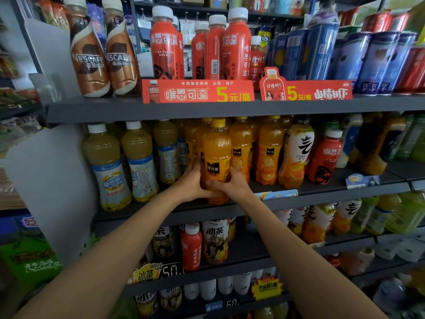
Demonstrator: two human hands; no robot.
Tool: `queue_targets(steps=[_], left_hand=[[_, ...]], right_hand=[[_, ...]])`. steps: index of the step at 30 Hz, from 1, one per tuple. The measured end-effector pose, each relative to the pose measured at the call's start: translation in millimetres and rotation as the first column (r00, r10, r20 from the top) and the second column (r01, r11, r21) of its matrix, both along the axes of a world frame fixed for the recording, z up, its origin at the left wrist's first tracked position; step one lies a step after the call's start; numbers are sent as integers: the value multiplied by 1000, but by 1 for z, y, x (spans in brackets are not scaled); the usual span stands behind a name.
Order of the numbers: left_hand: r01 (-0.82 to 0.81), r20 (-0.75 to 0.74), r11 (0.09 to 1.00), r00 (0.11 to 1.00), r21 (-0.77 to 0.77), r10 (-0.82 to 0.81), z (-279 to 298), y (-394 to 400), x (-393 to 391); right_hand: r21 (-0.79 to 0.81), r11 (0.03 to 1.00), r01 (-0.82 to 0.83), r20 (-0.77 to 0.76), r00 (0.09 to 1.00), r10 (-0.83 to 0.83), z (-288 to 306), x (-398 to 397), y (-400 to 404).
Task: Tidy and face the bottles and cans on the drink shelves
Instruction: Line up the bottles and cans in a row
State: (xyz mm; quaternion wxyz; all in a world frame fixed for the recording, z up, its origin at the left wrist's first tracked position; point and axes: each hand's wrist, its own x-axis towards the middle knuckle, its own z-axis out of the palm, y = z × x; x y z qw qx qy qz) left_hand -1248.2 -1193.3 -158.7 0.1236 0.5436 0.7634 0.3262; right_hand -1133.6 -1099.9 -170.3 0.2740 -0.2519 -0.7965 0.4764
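An orange juice bottle (216, 155) with a yellow cap and a black label stands at the front edge of the middle shelf (322, 192). My left hand (192, 184) grips its lower left side and my right hand (232, 184) wraps its lower right side, fingers curled across the front. Its black label faces me. More orange juice bottles (268, 153) stand in a row just behind and to the right.
Pale yellow juice bottles (108, 166) stand left of my hands; a white-and-orange bottle (295, 155) and a red bottle (325, 157) stand right. The top shelf holds coffee bottles (92, 54), red bottles (165, 44) and blue cans (368, 61). Iced tea bottles (215, 240) fill the shelf below.
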Motion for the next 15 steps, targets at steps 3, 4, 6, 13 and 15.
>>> queue_targets(steps=[3, 4, 6, 13, 15], left_hand=[[-43, 228, 998, 972, -54, 54, 10, -15, -10], [-74, 320, 995, 943, -64, 91, 13, -18, -14], [-133, 429, 990, 892, -55, 144, 19, -13, -18], [-161, 483, 986, 860, -47, 163, 22, 12, -13], [-164, 482, 986, 861, -40, 162, 19, 12, -14]], right_hand=[[-14, 1000, -19, 12, 1000, 19, 1, 0, 2], [-20, 1000, -24, 15, 1000, 24, 2, 0, 1], [-32, 999, -27, 2, 1000, 27, 2, -1, 2], [-21, 999, -27, -3, 1000, 27, 3, 1, 1], [-10, 1000, -11, -11, 1000, 11, 1, 0, 0]])
